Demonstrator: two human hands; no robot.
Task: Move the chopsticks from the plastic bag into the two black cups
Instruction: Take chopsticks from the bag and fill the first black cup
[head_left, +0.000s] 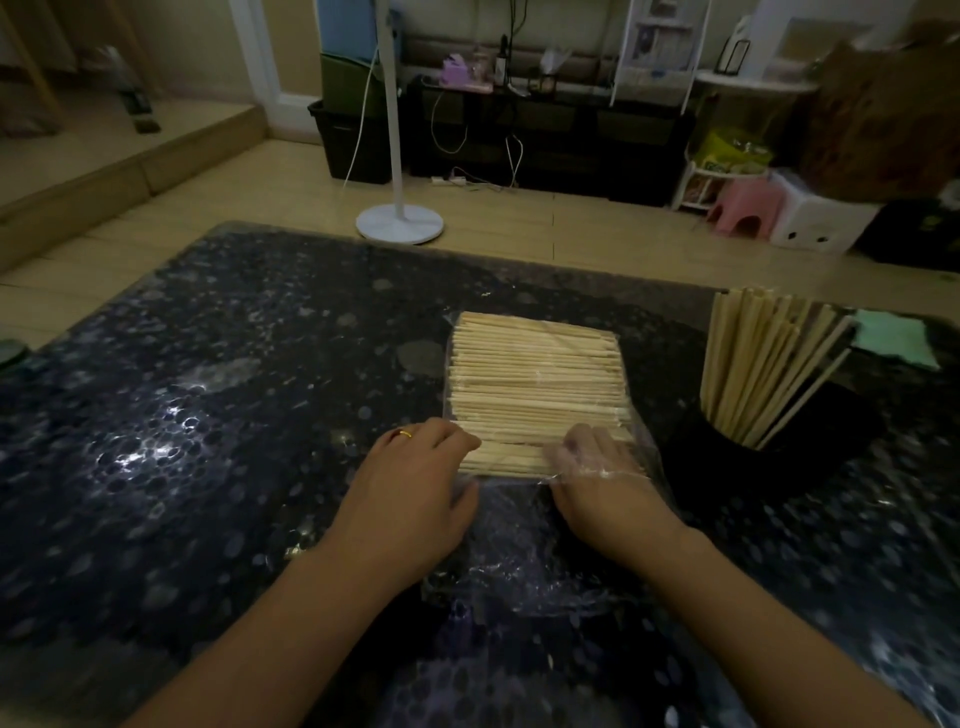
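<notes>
A clear plastic bag (519, 551) lies on the dark speckled table (208, 415), packed with a flat stack of pale wooden chopsticks (535, 379). My left hand (410, 493), with a ring on it, grips the bag's near left edge beside the stack. My right hand (597, 483) reaches inside the bag's open mouth, its fingers under the plastic and curled on the nearest chopsticks. To the right stands one black cup (779, 457) holding several upright chopsticks (763, 364). I see no second black cup.
A green cloth (893, 338) lies on the table behind the cup. A dark round object (10, 353) sits at the table's left edge. On the floor beyond are a white fan stand (400, 218), a pink stool (743, 208) and a low black shelf (545, 135).
</notes>
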